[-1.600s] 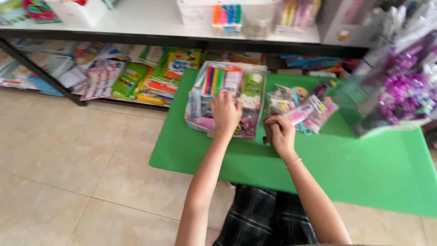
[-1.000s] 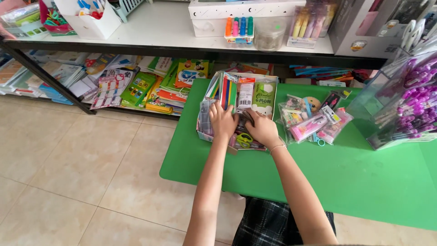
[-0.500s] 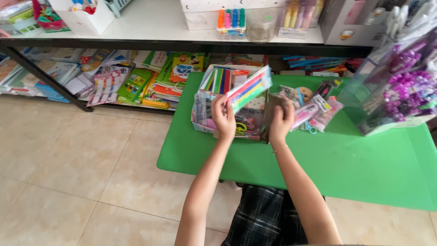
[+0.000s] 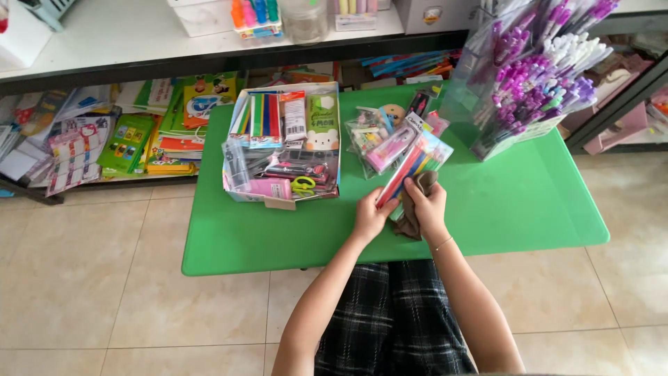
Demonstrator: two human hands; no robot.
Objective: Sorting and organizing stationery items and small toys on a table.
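Observation:
My left hand (image 4: 371,215) grips the lower end of a clear packet of coloured pencils (image 4: 416,165), tilted up to the right above the green table (image 4: 515,209). My right hand (image 4: 426,207) is closed on a dark brown cloth (image 4: 410,217) pressed against the same packet. An open cardboard box (image 4: 282,143) of stationery sits to the left of both hands, holding coloured pens, a pink item and scissors. A small pile of clear stationery packets (image 4: 379,132) lies just beyond the hands.
A clear holder full of purple and white pens (image 4: 532,73) stands at the table's right rear. A shelf (image 4: 125,42) with marker sets runs behind, with books and packets (image 4: 132,136) stacked beneath. Tiled floor (image 4: 90,278) lies to the left.
The pencil packet has come out of the box and over to the right in my left hand. My right hand now holds the brown cloth against it. The view has shifted.

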